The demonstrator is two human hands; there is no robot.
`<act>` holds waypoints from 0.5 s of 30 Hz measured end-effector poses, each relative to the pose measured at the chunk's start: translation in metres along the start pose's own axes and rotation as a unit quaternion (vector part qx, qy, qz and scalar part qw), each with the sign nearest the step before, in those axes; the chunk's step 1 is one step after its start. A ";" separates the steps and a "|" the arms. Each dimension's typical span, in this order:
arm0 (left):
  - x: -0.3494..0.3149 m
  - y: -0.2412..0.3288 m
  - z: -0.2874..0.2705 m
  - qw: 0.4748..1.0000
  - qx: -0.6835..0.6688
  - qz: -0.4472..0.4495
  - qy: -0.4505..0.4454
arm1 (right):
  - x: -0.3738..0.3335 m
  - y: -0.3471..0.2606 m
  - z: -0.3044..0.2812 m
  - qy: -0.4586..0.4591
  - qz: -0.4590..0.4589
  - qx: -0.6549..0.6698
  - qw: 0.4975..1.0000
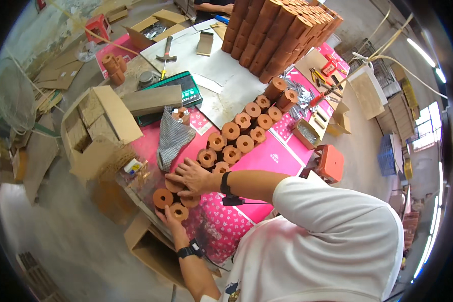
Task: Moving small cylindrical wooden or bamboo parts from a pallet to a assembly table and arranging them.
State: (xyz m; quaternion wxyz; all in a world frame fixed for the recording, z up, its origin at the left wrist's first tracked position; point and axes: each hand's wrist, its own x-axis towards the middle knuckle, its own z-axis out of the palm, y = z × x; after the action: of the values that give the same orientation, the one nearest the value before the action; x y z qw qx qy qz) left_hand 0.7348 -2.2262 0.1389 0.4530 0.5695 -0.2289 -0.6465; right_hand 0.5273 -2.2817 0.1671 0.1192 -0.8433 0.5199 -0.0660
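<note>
Brown clay-coloured cylinders (230,131), each with a hole through its middle, stand upright in a double row across the pink table covering. At the row's near end, my right hand (194,178) lies over several cylinder tops with its fingers spread, partly hiding them. Below it, my left hand (173,224) rests its extended fingers against the outer side of the end cylinders (178,212). Another end cylinder (163,198) stands just beside the left fingertips. A checked cloth (174,138) is draped beside the row, next to another brown piece (180,115).
A tall stack of brown cylinders (272,38) rises at the table's far side. A hammer (166,56) and a green-black case (178,90) lie far left. Cardboard boxes (103,128) stand left of the table. A red stool (330,163) is at the right.
</note>
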 end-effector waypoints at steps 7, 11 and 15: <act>-0.006 0.004 -0.010 0.999 0.034 0.020 -0.003 | -0.005 0.001 0.011 0.050 -0.007 0.041 0.998; 0.015 -0.006 -0.027 0.982 0.110 0.151 -0.001 | -0.030 0.006 -0.010 0.131 0.005 0.140 0.981; 0.019 0.030 -0.012 0.895 0.341 0.287 0.002 | -0.116 0.016 -0.005 0.048 -0.011 0.189 0.981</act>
State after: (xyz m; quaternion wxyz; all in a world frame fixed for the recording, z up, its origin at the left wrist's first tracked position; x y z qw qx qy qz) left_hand 0.7567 -2.2542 0.1506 0.3975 0.6003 -0.5873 -0.3698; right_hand 0.4601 -2.1857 0.1686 0.2509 -0.8068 0.4942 -0.2048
